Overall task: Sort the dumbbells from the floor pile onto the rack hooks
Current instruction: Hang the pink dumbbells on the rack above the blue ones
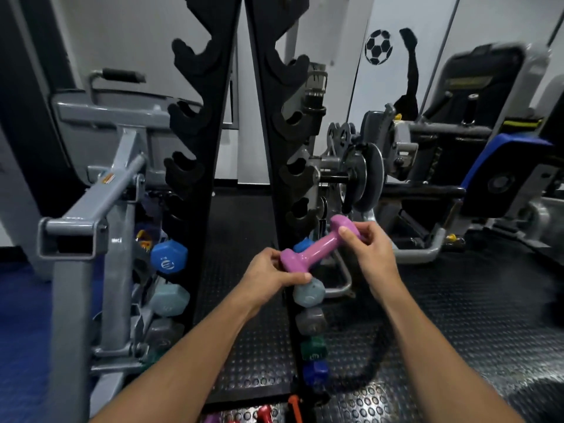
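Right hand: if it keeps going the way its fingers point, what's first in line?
Beyond the pink dumbbell the right hand already grips, likely the rack's right post; depth is unclear.

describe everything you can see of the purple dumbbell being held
The purple dumbbell is small, one piece, with a smooth, slightly glossy coating that looks like vinyl. It has a short, thick handle and a flared, faceted head at each end. It is held in the air, tilted, its right end higher. The left hand grips the lower head and the right hand pinches the upper one. It sits in front of the black rack, touching no hook.
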Demonstrator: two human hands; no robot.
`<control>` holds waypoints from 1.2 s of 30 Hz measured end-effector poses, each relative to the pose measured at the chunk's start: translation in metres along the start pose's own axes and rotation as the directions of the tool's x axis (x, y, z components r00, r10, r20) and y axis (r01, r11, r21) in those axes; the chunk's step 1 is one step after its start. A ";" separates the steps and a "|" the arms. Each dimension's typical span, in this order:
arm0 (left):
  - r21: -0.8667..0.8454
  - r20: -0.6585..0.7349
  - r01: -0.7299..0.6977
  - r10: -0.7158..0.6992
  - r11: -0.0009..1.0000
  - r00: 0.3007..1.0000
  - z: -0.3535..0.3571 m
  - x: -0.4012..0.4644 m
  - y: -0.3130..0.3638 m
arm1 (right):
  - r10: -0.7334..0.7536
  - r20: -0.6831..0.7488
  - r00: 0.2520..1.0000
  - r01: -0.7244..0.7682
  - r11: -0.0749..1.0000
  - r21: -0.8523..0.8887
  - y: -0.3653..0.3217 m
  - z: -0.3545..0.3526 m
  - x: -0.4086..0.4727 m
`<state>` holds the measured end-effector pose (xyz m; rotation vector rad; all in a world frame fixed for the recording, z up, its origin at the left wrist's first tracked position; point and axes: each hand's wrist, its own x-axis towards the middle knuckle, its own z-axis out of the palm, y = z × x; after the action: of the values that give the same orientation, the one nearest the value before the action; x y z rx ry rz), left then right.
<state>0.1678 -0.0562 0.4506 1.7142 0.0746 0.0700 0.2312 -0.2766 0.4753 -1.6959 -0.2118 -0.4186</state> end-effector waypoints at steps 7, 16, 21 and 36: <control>-0.108 -0.119 0.015 -0.028 0.994 0.993 0.018 0.016 0.047 | 0.037 0.005 0.999 -0.037 0.999 -0.041 -0.027 0.011 0.071; -0.452 -0.108 0.173 -0.246 0.875 0.963 0.051 0.035 0.081 | 0.099 0.082 0.992 -0.095 0.994 -0.047 -0.041 0.031 0.126; -0.598 -0.079 0.184 -0.286 0.780 0.955 0.064 0.045 0.087 | 0.082 0.141 0.987 -0.071 0.994 -0.078 -0.037 0.051 0.149; -0.761 0.029 0.229 -0.321 0.607 0.947 0.052 0.058 0.107 | 0.078 0.128 0.989 -0.056 0.984 -0.167 -0.028 0.074 0.165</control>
<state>0.2315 -0.1180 0.5490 0.8219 0.3493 -0.0361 0.3828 -0.2147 0.5566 -1.8888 -0.2227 -0.2768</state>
